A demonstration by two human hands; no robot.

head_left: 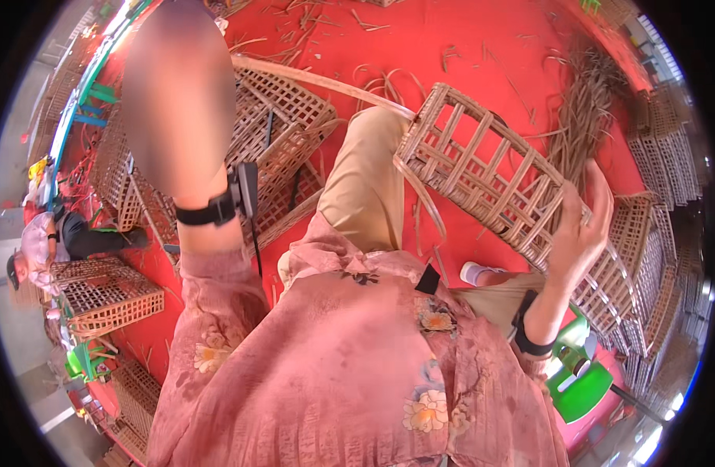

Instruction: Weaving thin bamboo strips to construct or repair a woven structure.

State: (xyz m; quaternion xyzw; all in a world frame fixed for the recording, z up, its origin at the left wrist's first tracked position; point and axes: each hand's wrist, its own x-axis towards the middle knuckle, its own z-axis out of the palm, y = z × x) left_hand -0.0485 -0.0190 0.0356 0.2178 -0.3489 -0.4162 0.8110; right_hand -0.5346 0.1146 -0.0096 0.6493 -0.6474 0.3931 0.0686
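Observation:
A small open-weave wicker basket [482, 167], brown and long, is tilted in front of my right knee. My right hand [581, 226] grips its right end, with the thumb on the near side and the fingers along the outer edge. From the basket's upper left corner a flat wicker strip [318, 79] runs left toward my left hand [178, 86]. That hand is raised and stretched far forward, and it is blurred, so its fingers and any hold on the strip cannot be made out. A thin loose end of wicker [429, 204] hangs under the basket.
Stacked woven panels [287, 117] lie beyond my left arm. A bundle of loose wicker strips [591, 101] is at the far right, with scraps on the red floor covering [420, 39]. More baskets [645, 257] and a green stool [583, 393] stand right. Another person [42, 241] sits at left.

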